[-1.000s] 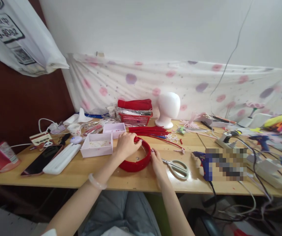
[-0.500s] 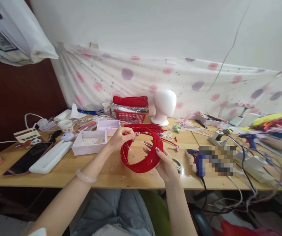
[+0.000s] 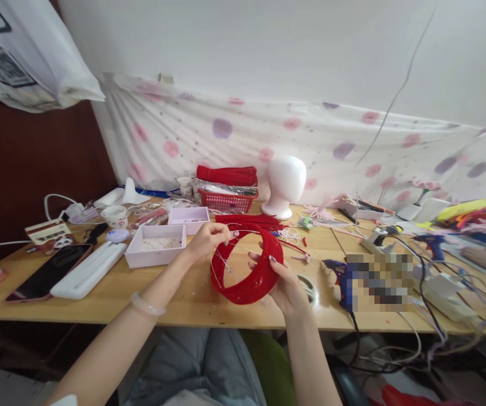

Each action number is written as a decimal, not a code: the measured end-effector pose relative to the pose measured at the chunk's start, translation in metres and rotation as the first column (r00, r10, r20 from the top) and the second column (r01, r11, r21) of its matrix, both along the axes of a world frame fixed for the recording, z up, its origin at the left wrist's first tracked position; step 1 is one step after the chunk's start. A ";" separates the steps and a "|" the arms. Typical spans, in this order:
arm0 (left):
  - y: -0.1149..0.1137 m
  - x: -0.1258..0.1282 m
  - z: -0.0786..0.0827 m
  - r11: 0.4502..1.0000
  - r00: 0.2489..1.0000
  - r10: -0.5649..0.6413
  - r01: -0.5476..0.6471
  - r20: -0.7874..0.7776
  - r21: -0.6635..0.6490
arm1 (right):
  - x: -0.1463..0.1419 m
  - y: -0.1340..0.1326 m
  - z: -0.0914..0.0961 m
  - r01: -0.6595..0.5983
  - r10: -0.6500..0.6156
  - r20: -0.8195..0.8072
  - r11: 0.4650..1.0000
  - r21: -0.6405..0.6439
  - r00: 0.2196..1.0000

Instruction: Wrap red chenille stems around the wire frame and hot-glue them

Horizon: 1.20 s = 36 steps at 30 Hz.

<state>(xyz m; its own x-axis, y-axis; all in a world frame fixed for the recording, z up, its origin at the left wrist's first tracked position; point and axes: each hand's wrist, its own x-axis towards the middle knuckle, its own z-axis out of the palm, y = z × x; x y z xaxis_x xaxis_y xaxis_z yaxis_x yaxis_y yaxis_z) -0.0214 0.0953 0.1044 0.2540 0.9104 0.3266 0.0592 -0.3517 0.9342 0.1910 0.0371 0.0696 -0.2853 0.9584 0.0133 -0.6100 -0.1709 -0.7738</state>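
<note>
In the head view, a round red ring-shaped band [image 3: 246,292], apparently wound from fuzzy red strands, is held above the front of the table. My right hand [image 3: 285,280] closes on its right side, thumb outside and other fingers partly hidden behind or inside the ring. At the upper left rim, my left hand [image 3: 209,242] has thumb and forefinger pinched together. A thin pale wire [image 3: 224,262] runs from those fingertips and crosses the ring's left opening; its far end is hard to make out.
Left of the ring stand a white box of small beads [image 3: 156,250], a white power bank [image 3: 89,270] and a phone [image 3: 50,273]. Behind are a red basket [image 3: 228,201] and a white foam head [image 3: 285,189]. A blue glue gun [image 3: 341,282] and cabled power strips [image 3: 446,293] lie right.
The red ring has shifted slightly right and down, tilting a little. Both hands keep their grip, and the view has moved slightly.
</note>
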 end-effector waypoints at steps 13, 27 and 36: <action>0.008 0.004 -0.006 0.990 0.997 -0.028 0.038 0.075 -0.138 | -0.001 -0.004 -0.001 -0.118 0.117 0.044 0.992 0.038 0.992; 0.010 0.006 -0.004 0.984 0.994 -0.023 0.041 0.107 -0.175 | 0.003 -0.001 0.002 -0.112 0.110 0.046 0.993 0.039 0.993; 0.012 0.006 -0.003 0.974 0.991 -0.004 0.035 0.137 -0.222 | 0.001 -0.009 0.008 -0.098 0.091 0.068 0.990 0.106 0.994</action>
<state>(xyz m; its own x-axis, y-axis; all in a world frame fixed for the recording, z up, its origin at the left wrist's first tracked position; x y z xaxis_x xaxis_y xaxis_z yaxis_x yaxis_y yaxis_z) -0.0155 0.1068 0.1019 0.2402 0.9594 0.1477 -0.0778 -0.1326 0.9881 0.1919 0.0280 0.0775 -0.3779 0.9209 0.0957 -0.5449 -0.1377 -0.8271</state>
